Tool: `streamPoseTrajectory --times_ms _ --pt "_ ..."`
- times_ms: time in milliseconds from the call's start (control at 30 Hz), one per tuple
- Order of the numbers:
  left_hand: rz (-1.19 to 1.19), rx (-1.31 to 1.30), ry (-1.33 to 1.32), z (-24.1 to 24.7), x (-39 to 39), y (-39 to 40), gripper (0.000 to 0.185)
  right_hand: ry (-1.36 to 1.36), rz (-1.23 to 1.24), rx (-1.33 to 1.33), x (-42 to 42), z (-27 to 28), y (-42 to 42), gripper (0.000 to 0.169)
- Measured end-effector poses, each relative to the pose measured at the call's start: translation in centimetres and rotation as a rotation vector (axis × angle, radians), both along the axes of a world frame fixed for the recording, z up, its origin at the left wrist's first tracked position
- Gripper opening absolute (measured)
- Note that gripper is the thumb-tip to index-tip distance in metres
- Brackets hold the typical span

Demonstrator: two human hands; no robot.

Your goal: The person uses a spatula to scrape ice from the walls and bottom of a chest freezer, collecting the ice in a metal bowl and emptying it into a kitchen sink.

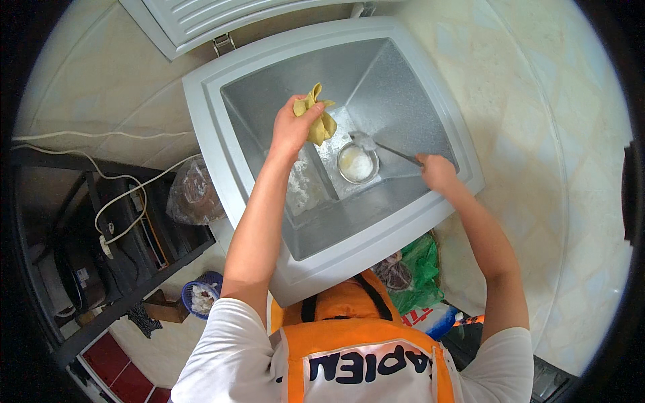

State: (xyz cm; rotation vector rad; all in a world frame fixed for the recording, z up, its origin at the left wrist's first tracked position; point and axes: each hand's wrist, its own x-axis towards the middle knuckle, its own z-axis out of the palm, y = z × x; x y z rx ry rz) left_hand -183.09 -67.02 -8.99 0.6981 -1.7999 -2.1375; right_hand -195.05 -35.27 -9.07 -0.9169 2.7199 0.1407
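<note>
A chest freezer point(403, 221) stands before me with its lid point(211, 20) raised. Over its cavity, my left hand point(296, 123) grips a crumpled yellow cloth point(321, 128). My right hand point(437, 172), near the right rim, holds the handle of a metal spoon or ladle point(395, 152). White frosty matter covers the tool's head, which is beside the rim of a round metal bowl point(377, 169) on the freezer floor. Inside the bowl lies white, ice-like material point(357, 163). More white frost point(301, 184) coats the raised step at the left; my left forearm hides part of that side.
White cables point(121, 176) hang over a dark metal rack point(136, 267) at left. Beside the freezer are a clear plastic bag point(194, 191) and a blue basket point(201, 297) of white scraps. A green plastic bag point(418, 274) lies below its front edge. A tiled wall point(519, 151) is at right.
</note>
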Motion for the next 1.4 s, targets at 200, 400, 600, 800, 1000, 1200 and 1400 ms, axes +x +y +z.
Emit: streamPoseTrajectory --times_ms 200,400,600,800,1000,1200,1400 --pt "0.03 -0.01 0.011 0.0 0.2 -0.5 0.028 0.001 0.002 0.018 -0.3 -0.5 -0.1 0.034" --pt "0.072 0.03 0.05 -0.2 0.0 -0.1 0.027 -0.053 -0.012 0.131 -0.2 -1.0 -0.9 0.033" --pt "0.002 0.152 -0.081 -1.2 0.0 0.1 0.029 -0.012 -0.108 -0.051 1.2 3.7 0.5 0.035" --pt "0.027 0.491 -0.397 -15.0 -2.7 2.5 0.081 0.068 -0.203 -0.475 2.6 4.3 4.7 0.033" --pt "0.019 0.36 -0.717 -26.8 -3.8 8.0 0.05 0.023 -0.386 -0.733 4.5 4.9 6.6 0.03" --pt "-0.013 0.477 -0.879 -40.8 -2.6 13.8 0.039 -0.17 -0.615 -0.803 6.8 4.9 8.4 0.032" --pt "0.161 0.838 -0.601 -49.9 -1.7 10.6 0.035 -0.301 -0.549 -0.806 5.9 5.0 8.1 0.037"
